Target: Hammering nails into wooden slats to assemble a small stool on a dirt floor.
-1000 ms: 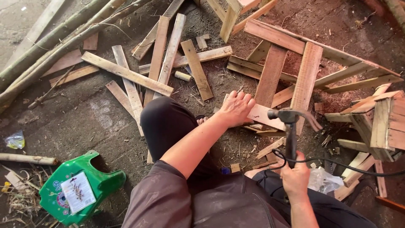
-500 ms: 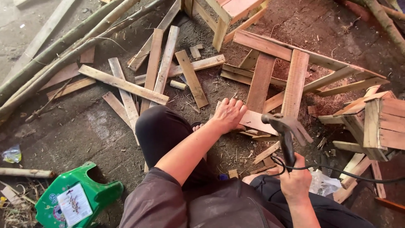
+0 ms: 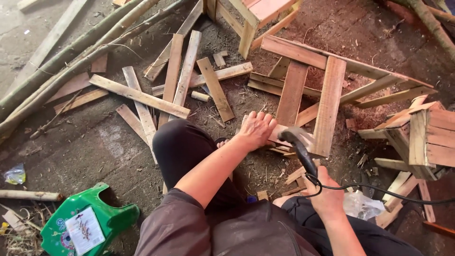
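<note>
I crouch over a wooden slat frame (image 3: pixel 327 102) lying on the dirt floor. My left hand (image 3: pixel 256 130) rests flat on the near end of the frame, pressing a slat down. My right hand (image 3: pixel 324 192) grips the handle of a dark hammer (image 3: pixel 301 147). The hammer's head is blurred and sits just right of my left hand, at the frame's near edge. A black cord (image 3: pixel 379 189) loops around my right wrist and trails off to the right.
Loose planks (image 3: pixel 182 76) and offcuts lie scattered at the left and centre. Long poles (image 3: pixel 71 57) run along the upper left. A green plastic stool (image 3: pixel 85 223) lies at lower left. Wooden crates stand at the top (image 3: pixel 260 14) and right (image 3: pixel 426 137).
The hammer head has come down from its raised position toward the slat beside my left hand. My left hand has stayed on the frame. The view has shifted slightly.
</note>
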